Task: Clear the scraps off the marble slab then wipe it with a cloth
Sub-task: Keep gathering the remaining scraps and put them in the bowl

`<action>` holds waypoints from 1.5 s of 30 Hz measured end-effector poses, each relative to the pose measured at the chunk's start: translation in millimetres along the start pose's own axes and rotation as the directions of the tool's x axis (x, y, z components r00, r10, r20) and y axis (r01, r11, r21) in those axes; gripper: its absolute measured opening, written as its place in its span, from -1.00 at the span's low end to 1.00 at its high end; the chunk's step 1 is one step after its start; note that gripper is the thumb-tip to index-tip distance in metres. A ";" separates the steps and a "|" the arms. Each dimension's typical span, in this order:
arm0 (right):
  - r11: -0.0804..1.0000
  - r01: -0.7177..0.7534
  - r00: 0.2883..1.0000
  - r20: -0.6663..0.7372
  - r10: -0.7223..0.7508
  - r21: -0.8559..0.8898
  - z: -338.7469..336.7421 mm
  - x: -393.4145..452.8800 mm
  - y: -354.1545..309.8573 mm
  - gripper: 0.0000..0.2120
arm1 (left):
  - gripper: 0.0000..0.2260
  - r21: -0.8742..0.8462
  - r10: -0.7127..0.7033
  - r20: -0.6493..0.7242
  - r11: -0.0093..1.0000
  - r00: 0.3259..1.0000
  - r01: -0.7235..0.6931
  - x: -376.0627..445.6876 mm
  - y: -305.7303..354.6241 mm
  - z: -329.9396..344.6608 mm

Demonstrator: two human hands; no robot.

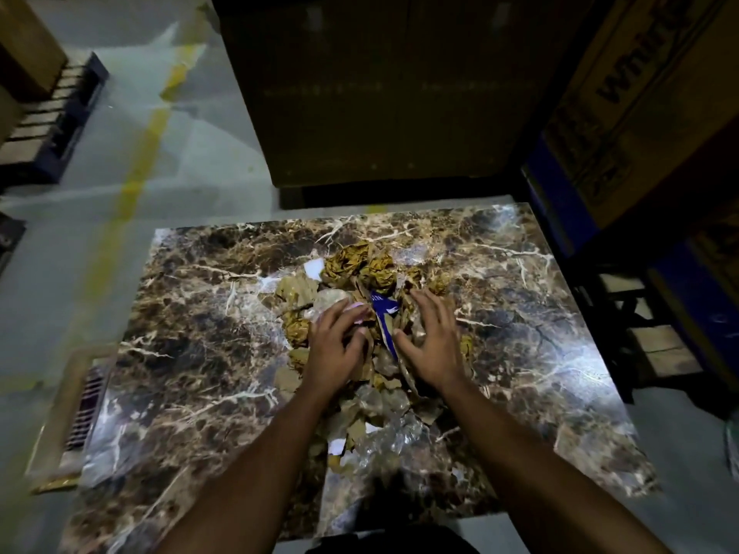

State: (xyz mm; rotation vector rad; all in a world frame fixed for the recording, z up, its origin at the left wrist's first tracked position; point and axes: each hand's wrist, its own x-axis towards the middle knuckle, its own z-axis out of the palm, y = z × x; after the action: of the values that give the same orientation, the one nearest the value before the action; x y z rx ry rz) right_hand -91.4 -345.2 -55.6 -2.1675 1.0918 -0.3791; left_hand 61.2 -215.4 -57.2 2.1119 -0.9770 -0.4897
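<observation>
Brown paper scraps [372, 269] heaped on the marble slab [192, 313].
Left hand [334, 345] and right hand [434, 341] lay spread on the heap, each grip open, clasping nothing.

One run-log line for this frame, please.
phase: gathering | both hands on brown paper scrap pile | veined marble slab unwiped

There is a single view, taken from the person's head, looking forward and steeply down from close above. The marble slab [192, 313] fills the near and middle ground, its near edge at the bottom of the frame. Both forearms enter from the near edge. Far beyond the slab stand cardboard boxes [380, 94]; floor [120, 133] lies far left.
</observation>
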 end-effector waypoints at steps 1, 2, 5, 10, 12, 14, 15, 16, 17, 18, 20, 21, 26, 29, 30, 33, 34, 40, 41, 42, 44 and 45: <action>0.999 0.022 1.000 -0.021 -0.022 0.031 3.2 -1.2 -2.1 -0.31 | -0.60 -0.038 0.000 0.000 0.999 1.000 0.000 -3.3 4.5 4.4; 0.997 0.045 0.998 -0.040 -0.043 0.061 6.5 -2.4 -4.5 -0.34 | -0.60 -0.076 -0.003 0.002 0.997 1.000 0.003 -6.9 10.2 9.1; 0.987 0.087 0.993 -0.089 -0.076 0.135 16.8 -5.6 -12.2 -0.42 | -0.60 -0.183 -0.039 -0.020 0.982 0.999 0.035 -11.2 22.4 27.1; 0.931 0.066 0.992 -0.123 -0.023 0.358 22.8 -10.7 -27.6 -0.52 | -0.65 -0.479 -0.185 -0.088 0.869 0.979 0.121 -14.2 43.7 43.0; 0.900 0.060 0.992 -0.122 -0.007 0.432 20.5 -10.0 -32.6 -0.53 | -0.69 -0.561 -0.230 -0.144 0.820 0.962 0.112 -13.5 50.4 43.8; 0.865 0.045 0.991 -0.130 0.024 0.500 17.3 -10.4 -36.6 -0.53 | -0.72 -0.631 -0.252 -0.191 0.772 0.949 0.078 -12.1 53.2 44.5; 0.848 0.026 0.990 -0.130 0.051 0.529 14.8 -11.5 -40.0 -0.52 | -0.72 -0.656 -0.255 -0.199 0.752 0.946 0.065 -11.7 55.1 45.0; 0.831 -0.002 0.989 -0.123 0.085 0.556 13.6 -12.6 -43.7 -0.53 | -0.73 -0.678 -0.264 -0.197 0.732 0.944 0.064 -12.1 59.5 45.0; 0.813 -0.042 0.987 -0.104 0.125 0.581 12.7 -13.9 -48.6 -0.56 | -0.76 -0.692 -0.278 -0.194 0.718 0.941 0.069 -12.5 64.6 45.3; 0.797 -0.072 0.983 -0.092 0.157 0.600 12.6 -15.6 -53.1 -0.61 | -0.78 -0.696 -0.292 -0.205 0.715 0.934 0.070 -13.4 70.6 46.1; 0.786 -0.087 0.976 -0.107 0.192 0.612 11.0 -19.9 -62.1 -0.78 | -0.79 -0.715 -0.316 -0.233 0.697 0.920 0.059 -15.3 80.6 47.8; 0.781 -0.077 0.972 -0.128 0.198 0.620 9.5 -21.9 -65.5 -0.87 | -0.77 -0.743 -0.336 -0.227 0.667 0.914 0.061 -16.3 85.2 48.2; 0.692 -0.061 0.960 -0.149 0.238 0.719 1.1 -23.6 -69.6 -0.87 | -0.73 -0.814 -0.425 -0.177 0.570 0.888 0.110 -16.3 96.4 47.5; 0.606 -0.107 0.944 -0.110 0.311 0.789 -0.7 -19.4 -67.4 -0.72 | -0.72 -0.856 -0.476 -0.166 0.504 0.864 0.113 -15.3 102.5 46.0; 0.566 -0.132 0.937 -0.084 0.338 0.814 -1.5 -18.8 -66.2 -0.68 | -0.71 -0.872 -0.494 -0.153 0.475 0.856 0.119 -14.6 102.8 46.0; 0.518 -0.234 0.917 0.010 0.398 0.822 2.3 -18.9 -53.3 -0.56 | -0.61 -0.917 -0.572 -0.034 0.344 0.820 0.202 -12.4 99.9 45.8; 0.513 -0.260 0.912 0.034 0.408 0.818 2.6 -20.6 -50.7 -0.55 | -0.56 -0.927 -0.600 0.021 0.288 0.800 0.241 -12.0 99.3 43.8; 0.669 -0.252 0.942 0.018 0.336 0.699 1.4 -16.1 -35.0 -0.72 | -0.60 -0.693 -0.549 0.038 0.588 0.835 0.418 -7.2 86.5 32.1; 0.701 -0.250 0.948 0.021 0.318 0.668 -0.6 -14.9 -33.6 -0.78 | -0.60 -0.595 -0.519 0.008 0.685 0.855 0.421 -5.9 85.2 28.4; 0.729 -0.243 0.954 0.019 0.301 0.640 -2.3 -13.7 -31.5 -0.82 | -0.61 -0.501 -0.488 -0.029 0.762 0.873 0.410 -4.5 84.2 25.2; 0.782 -0.204 0.963 -0.024 0.269 0.589 -7.7 -12.5 -26.9 -0.88 | -0.69 -0.314 -0.445 -0.078 0.860 0.892 0.402 -2.7 79.4 17.8; 0.807 -0.191 0.958 -0.072 0.277 0.559 -11.9 -12.7 -25.2 -0.90 | -0.75 -0.224 -0.415 -0.092 0.894 0.905 0.388 -1.7 74.6 15.1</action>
State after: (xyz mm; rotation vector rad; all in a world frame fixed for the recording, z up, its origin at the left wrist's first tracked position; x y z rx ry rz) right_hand -90.2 -329.6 -29.2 -1.4947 1.1474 -0.6605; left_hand 14.7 -253.4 -10.3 2.1305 -0.3862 -0.6093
